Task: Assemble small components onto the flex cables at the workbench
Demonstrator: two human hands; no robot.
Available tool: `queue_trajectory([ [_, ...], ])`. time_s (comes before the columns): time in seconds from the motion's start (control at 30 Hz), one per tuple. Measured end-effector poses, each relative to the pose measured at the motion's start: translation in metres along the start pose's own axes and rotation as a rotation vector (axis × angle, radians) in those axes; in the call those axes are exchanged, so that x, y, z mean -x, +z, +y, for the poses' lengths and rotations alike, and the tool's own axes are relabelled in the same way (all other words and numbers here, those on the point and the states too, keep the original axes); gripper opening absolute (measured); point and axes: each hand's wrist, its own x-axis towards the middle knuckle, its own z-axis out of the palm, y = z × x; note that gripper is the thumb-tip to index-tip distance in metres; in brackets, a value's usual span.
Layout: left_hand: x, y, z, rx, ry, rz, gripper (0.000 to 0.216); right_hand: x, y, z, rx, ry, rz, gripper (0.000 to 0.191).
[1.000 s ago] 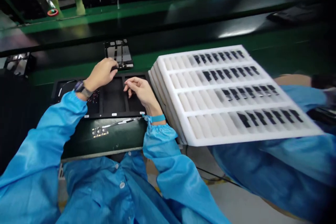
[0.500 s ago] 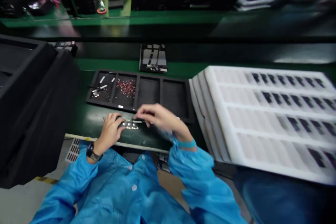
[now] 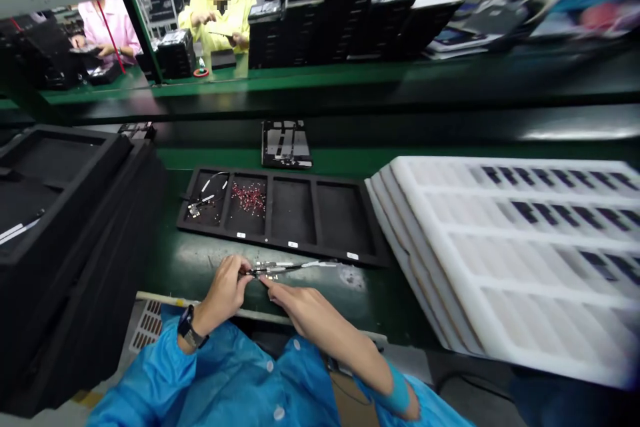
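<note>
My left hand (image 3: 225, 288) pinches one end of a small circuit board with thin white-and-black cables (image 3: 280, 269), which lies on the green bench mat (image 3: 190, 267). My right hand (image 3: 313, 315) reaches in from the right, its fingertips on the same board. Just beyond my hands stands a black foam tray with several compartments (image 3: 293, 212). Its left compartment has thin cables (image 3: 206, 195), and the one beside it has loose tiny red parts (image 3: 249, 199).
A stack of white foam trays with dark parts (image 3: 500, 260) fills the right side. A black case (image 3: 65, 213) stands at the left. A black fixture (image 3: 286, 144) lies further ahead. Across the bench, two co-workers (image 3: 217, 17) work among stacked black trays (image 3: 320, 7).
The view has tilted up and shifted, showing more of the far bench. My hands have come together on the cabled board, and my right hand has moved in from the right.
</note>
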Motion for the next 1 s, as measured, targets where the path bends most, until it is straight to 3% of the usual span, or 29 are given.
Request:
queue_trajectory([
  [0.1, -0.006, -0.017, 0.003, 0.113, -0.102, 0.090, 0.009, -0.009, -0.018, -0.008, -0.114, -0.090, 0.132, 0.027],
  [0.23, -0.022, -0.068, 0.022, 0.273, -0.167, 0.161, 0.016, -0.030, -0.060, -0.017, -0.237, -0.163, 0.358, 0.019],
  [0.33, -0.039, -0.104, 0.039, 0.440, -0.185, 0.131, 0.023, -0.052, -0.093, -0.010, -0.338, -0.090, 0.486, 0.016],
  [0.4, -0.054, -0.116, 0.047, 0.557, -0.187, 0.076, 0.026, -0.069, -0.103, 0.002, -0.445, 0.000, 0.533, 0.018],
  [0.5, -0.085, -0.111, 0.050, 0.670, -0.200, -0.051, 0.031, -0.089, -0.099, 0.026, -0.633, 0.114, 0.539, 0.027],
  [0.63, -0.128, -0.079, 0.040, 0.658, -0.276, -0.220, 0.046, -0.099, -0.079, 0.048, -0.770, 0.183, 0.444, 0.034],
  [0.77, -0.145, -0.053, 0.030, 0.564, -0.296, -0.223, 0.041, -0.100, -0.072, 0.053, -0.796, 0.234, 0.360, 0.037],
  [1.0, -0.141, -0.047, 0.024, 0.504, -0.283, -0.179, 0.034, -0.102, -0.069, 0.044, -0.729, 0.269, 0.311, 0.037],
])
